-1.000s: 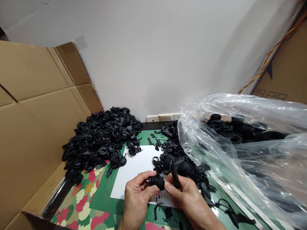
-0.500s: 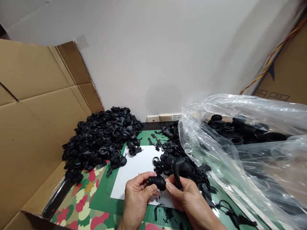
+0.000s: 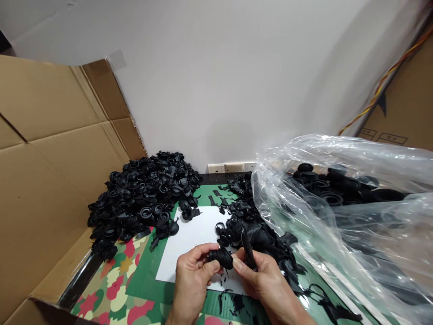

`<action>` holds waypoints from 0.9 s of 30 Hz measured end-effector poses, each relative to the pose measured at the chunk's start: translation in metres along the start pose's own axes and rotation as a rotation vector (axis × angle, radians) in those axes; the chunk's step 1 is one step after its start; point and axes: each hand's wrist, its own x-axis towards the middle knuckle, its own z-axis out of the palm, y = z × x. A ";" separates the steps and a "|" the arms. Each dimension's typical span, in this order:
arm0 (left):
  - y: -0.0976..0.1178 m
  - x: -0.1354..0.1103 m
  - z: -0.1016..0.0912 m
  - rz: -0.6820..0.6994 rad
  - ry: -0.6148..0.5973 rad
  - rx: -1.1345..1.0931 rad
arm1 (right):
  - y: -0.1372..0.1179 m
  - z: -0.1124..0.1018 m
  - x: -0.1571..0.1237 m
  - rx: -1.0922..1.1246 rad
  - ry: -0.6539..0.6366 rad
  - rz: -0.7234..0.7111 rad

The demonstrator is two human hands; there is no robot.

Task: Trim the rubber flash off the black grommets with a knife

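My left hand [image 3: 192, 280] pinches a small black ribbed rubber part [image 3: 221, 257] between thumb and fingers, low in the middle of the view. My right hand [image 3: 267, 284] touches that part with its thumb and grips a thin dark tool [image 3: 247, 249] that points up and away. Both hands hover over a white sheet [image 3: 192, 237] on a green mat [image 3: 145, 280]. Black rubber scraps [image 3: 260, 234] lie just beyond the right hand.
A big heap of black rubber parts [image 3: 142, 198] lies at the left against a brown cardboard wall [image 3: 50, 180]. A clear plastic bag [image 3: 345, 216] holding more black parts fills the right. A patterned cloth [image 3: 108, 293] covers the table's near left. A white wall stands behind.
The hands stay almost where they were; the rubber part has turned slightly between the fingers and the tool has tilted a little.
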 end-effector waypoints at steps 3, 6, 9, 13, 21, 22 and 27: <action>-0.001 -0.001 0.001 0.005 -0.004 -0.014 | 0.002 -0.001 0.001 0.029 0.010 0.015; -0.003 -0.002 0.001 0.062 -0.012 0.010 | 0.004 -0.002 0.003 0.052 0.004 0.010; -0.004 -0.002 0.000 0.110 -0.010 0.067 | 0.005 -0.003 0.005 0.061 0.005 0.026; -0.007 -0.002 -0.003 0.107 0.001 0.114 | 0.005 -0.002 0.005 0.071 0.000 0.045; -0.006 -0.001 -0.005 0.106 -0.025 0.164 | 0.004 0.000 0.004 0.073 0.006 0.041; -0.005 -0.001 -0.006 0.118 -0.039 0.177 | 0.004 0.000 0.004 0.070 0.007 0.040; 0.000 -0.003 -0.009 0.186 -0.093 0.234 | 0.005 -0.002 0.005 0.074 0.008 0.041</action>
